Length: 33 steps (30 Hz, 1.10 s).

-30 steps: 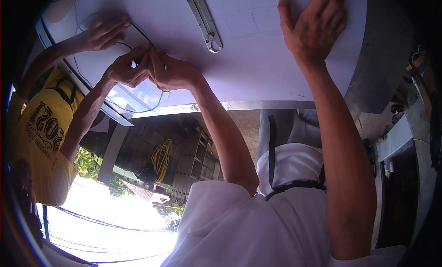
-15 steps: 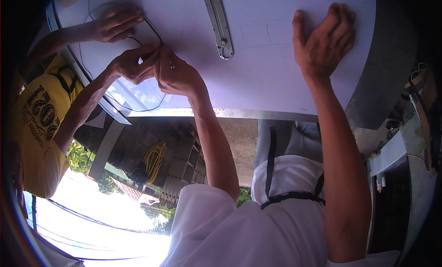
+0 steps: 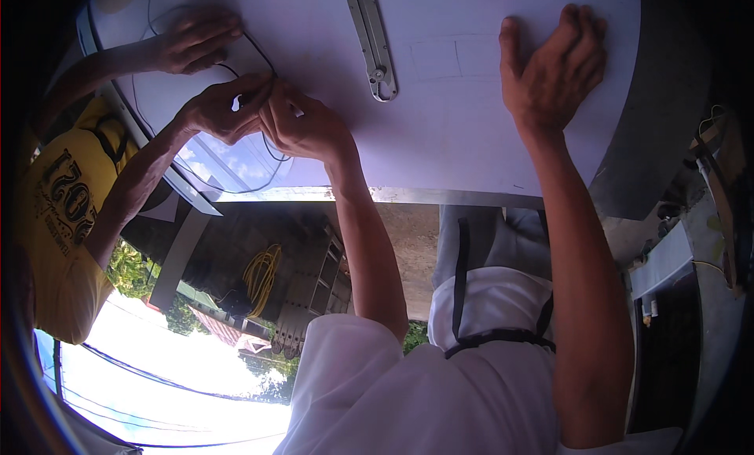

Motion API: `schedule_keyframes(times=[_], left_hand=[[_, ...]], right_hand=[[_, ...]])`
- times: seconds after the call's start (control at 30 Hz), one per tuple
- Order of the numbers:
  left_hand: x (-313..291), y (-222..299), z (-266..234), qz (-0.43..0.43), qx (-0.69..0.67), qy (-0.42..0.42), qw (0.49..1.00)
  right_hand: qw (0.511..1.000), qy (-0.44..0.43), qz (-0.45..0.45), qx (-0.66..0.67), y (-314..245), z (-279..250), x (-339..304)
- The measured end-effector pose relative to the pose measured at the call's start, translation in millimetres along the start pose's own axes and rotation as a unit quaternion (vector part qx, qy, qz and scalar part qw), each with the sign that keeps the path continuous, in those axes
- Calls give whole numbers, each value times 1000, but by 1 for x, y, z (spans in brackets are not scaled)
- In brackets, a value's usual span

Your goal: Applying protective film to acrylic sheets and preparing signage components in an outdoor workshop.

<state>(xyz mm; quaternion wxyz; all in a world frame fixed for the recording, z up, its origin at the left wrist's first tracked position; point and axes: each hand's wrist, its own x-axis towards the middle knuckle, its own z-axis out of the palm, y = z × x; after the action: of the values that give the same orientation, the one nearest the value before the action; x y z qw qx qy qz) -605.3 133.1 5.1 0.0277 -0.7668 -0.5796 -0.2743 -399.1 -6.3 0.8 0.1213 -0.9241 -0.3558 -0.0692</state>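
My left hand (image 3: 302, 125) is pinched, its fingertips meeting a co-worker's hand (image 3: 232, 109) at a thin dark cord (image 3: 259, 51). The exact grip is hidden behind the fingers. The co-worker's other hand (image 3: 200, 40) rests farther back, beside the cord. On the right, my right hand (image 3: 554, 74) lies on a large white sheet (image 3: 440, 133) with thumb and fingers apart, holding nothing. Between my hands, toward the far side, lies a silver metal utility knife (image 3: 373, 47). A faint rectangle (image 3: 436, 58) is drawn on the sheet to the right of the knife.
A shiny panel (image 3: 236, 163) reflecting the sky sits at the sheet's left, with a loop of cord over it. The co-worker in a yellow shirt (image 3: 67, 188) stands at the left. Below the table edge are a coiled yellow cable (image 3: 261, 278) and a ladder (image 3: 324, 274).
My left hand has shifted slightly at the cord, its wrist a little to the right. The co-worker's arm and body have moved slightly left. My right hand and the knife stay put.
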Motion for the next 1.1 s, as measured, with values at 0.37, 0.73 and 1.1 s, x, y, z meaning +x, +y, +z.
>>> schedule_keyframes(times=[0.37,0.73,1.1], left_hand=[[-1,-1,8,-11,-12,7,1000],[-2,-6,14,-16,-19,1,1000],[-3,-2,23,-16,-28,8,999]], right_hand=[[1000,-5,-4,3,0,2,1],[1000,-4,-5,-5,-2,6,-1],[1000,-5,-8,-9,7,9,6]])
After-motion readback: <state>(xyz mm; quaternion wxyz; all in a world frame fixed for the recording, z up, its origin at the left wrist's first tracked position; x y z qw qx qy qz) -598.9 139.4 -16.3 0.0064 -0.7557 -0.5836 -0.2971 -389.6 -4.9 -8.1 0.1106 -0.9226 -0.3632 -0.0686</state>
